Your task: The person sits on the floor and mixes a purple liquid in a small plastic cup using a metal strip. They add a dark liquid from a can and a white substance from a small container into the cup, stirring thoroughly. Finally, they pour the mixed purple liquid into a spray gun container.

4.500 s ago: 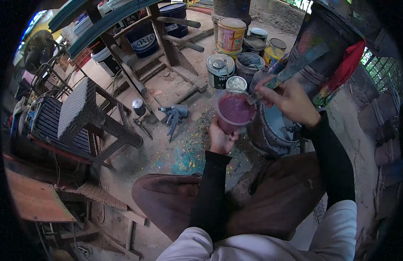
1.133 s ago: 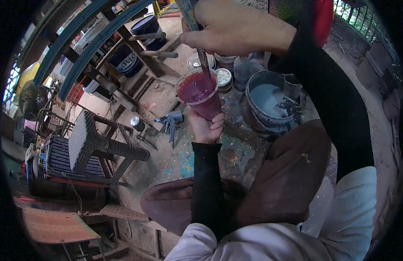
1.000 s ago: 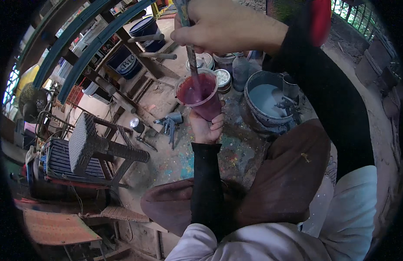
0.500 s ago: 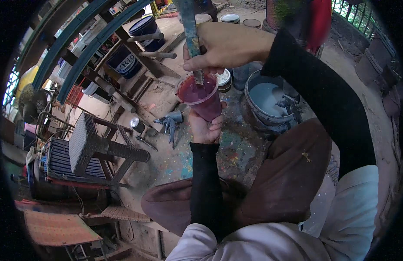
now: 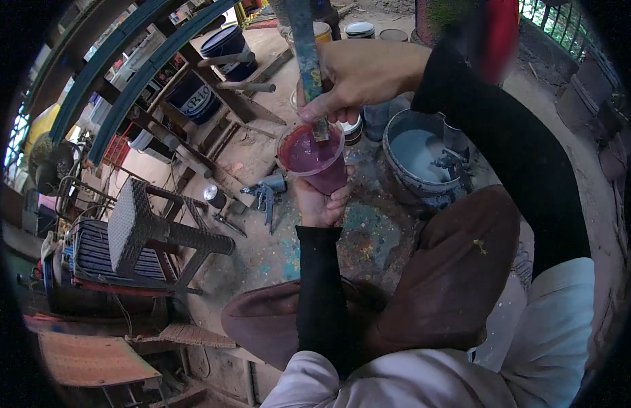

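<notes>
My left hand (image 5: 322,204) is wrapped round the lower part of a clear plastic cup (image 5: 329,179), tilted a little, with purplish-red paint (image 5: 307,151) inside. Above it, my right hand (image 5: 356,78) grips a long flat stirring stick (image 5: 304,47), crusted with dried blue-grey paint. The lower end of the stick dips into the paint near the cup's right side, so its tip is hidden. Reddish paint coats the inner wall of the cup below the rim.
A bucket of pale blue-grey liquid (image 5: 414,153) stands to the right. Left of the cup, a spray gun (image 5: 266,194) lies on the paint-spattered floor, near a second spray gun with a silver cup (image 5: 214,197). A woven stool (image 5: 135,228) lies farther left. Lidded paint pails (image 5: 227,51) stand behind.
My right hand has shifted slightly right and down, carrying the stick from the middle of the cup toward its right side. My left hand holds the cup almost where it was.
</notes>
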`<state>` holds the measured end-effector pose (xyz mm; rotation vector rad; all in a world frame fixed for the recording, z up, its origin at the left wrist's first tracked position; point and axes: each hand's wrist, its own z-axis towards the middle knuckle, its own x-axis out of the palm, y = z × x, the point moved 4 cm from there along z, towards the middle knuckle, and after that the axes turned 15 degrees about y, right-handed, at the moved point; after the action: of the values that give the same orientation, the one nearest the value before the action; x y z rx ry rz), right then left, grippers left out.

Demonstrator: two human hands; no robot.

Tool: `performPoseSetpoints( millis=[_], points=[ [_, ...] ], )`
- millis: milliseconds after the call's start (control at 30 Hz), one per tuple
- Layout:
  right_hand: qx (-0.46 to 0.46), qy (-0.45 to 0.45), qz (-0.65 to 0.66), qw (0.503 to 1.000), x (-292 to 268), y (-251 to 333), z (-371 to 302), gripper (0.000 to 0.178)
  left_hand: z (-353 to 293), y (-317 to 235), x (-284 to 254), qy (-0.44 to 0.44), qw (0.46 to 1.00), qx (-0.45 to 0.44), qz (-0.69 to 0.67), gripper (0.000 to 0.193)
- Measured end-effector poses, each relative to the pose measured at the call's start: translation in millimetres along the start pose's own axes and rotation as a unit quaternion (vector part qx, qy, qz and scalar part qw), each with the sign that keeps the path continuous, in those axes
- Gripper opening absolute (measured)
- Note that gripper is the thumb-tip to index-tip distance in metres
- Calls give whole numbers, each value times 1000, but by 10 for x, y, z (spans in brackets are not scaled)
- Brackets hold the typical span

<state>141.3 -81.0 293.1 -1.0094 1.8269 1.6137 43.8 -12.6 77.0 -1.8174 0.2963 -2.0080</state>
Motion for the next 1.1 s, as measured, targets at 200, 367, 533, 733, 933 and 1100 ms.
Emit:
performPoseSetpoints(
  millis=[200, 367, 533, 733, 933, 1100],
  points=[
    [14, -18, -106, 994, -59, -42, 38, 29, -40, 12, -6, 19, 999, -8, 30, 47],
    [-65, -58, -181, 980, 78, -29, 80, 30, -30, 9, -19, 11, 1000, -22, -4, 46],
    [-60, 15, -73, 995, 158, 68, 37, 32, -103, -22, -13, -24, 1000, 1, 12, 44],
    [-81, -87, -179, 977, 109, -31, 35, 35, -59, 26, -36, 21, 999, -2, 28, 44],
    [-29, -148, -81, 985, 315, -277, -45, 36, -153, 100, -201, -20, 999, 19, 22, 45],
    [32, -158, 164, 973, 440, -583, -114, 29, -151, 240, -326, -34, 999, 12, 10, 52]
  ],
)
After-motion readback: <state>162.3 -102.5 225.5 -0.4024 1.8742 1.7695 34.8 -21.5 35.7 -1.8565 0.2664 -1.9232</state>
